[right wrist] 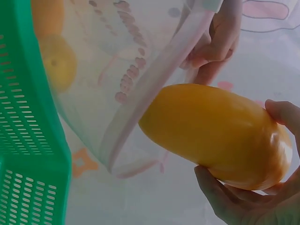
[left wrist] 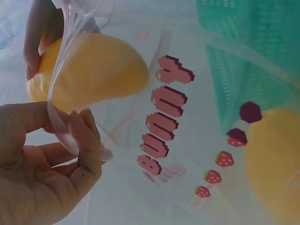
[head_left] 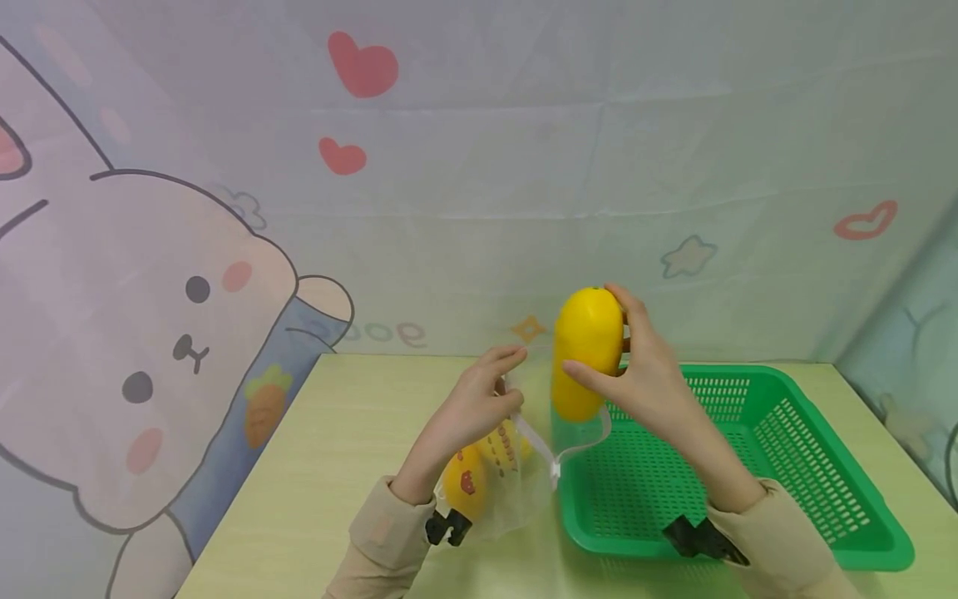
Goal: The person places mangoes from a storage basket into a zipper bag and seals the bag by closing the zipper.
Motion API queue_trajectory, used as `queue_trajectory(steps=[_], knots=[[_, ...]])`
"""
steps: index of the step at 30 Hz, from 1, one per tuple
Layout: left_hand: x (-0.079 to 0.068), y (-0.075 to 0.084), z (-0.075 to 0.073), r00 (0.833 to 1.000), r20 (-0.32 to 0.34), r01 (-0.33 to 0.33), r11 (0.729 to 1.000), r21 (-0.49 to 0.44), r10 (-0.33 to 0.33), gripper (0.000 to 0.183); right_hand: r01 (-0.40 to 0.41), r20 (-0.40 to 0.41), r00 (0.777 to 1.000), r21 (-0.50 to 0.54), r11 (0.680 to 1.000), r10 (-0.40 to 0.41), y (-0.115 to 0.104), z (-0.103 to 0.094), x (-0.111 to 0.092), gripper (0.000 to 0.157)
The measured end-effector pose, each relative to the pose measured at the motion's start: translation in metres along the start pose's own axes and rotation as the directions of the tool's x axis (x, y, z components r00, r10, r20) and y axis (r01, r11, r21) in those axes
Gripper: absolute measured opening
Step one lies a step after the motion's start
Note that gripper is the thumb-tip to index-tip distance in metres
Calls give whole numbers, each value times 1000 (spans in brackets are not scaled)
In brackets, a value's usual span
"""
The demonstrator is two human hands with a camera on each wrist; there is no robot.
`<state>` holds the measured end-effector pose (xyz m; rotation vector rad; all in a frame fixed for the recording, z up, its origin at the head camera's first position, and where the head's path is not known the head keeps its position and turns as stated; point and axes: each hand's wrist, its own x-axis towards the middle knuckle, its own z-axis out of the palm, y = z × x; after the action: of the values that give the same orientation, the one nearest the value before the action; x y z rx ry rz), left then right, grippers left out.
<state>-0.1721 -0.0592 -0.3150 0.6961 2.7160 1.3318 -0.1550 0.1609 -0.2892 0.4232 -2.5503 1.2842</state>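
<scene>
My right hand (head_left: 647, 378) grips a large, smooth, mango-shaped yellow fruit (head_left: 587, 353), thumb on one side and fingers on the other. The fruit's narrower end points down at the mouth of a clear zip bag (head_left: 516, 503). Red "BUNNY" lettering (left wrist: 166, 112) and small strawberries are printed on the bag. With thumb and fingers, my left hand (head_left: 479, 399) pinches the bag's edge, as the left wrist view shows. The bag's mouth hangs apart, a white slider (head_left: 555, 471) on its rim. Inside lie yellow fruits (right wrist: 58, 63), partly veiled by the plastic.
A green plastic basket (head_left: 812, 433) with slotted walls stands on the right of the pale table (head_left: 299, 499), under my right forearm. Behind the table hangs a printed cloth (head_left: 479, 208) with hearts and a rabbit.
</scene>
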Motion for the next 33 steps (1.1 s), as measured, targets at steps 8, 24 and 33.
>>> queue_trajectory(steps=[8,24,33], knots=[[0,0,1,1000,-1,3,1000,-8,-3,56,-26,38,999,6,1000,26,5,13,4,99],[0,3,3,999,-24,32,999,-36,-33,56,-124,156,979,-51,991,131,15,39,3,93],[2,2,7,999,-27,16,998,-60,-18,57,-69,137,986,-173,983,94,19,49,-2,92]])
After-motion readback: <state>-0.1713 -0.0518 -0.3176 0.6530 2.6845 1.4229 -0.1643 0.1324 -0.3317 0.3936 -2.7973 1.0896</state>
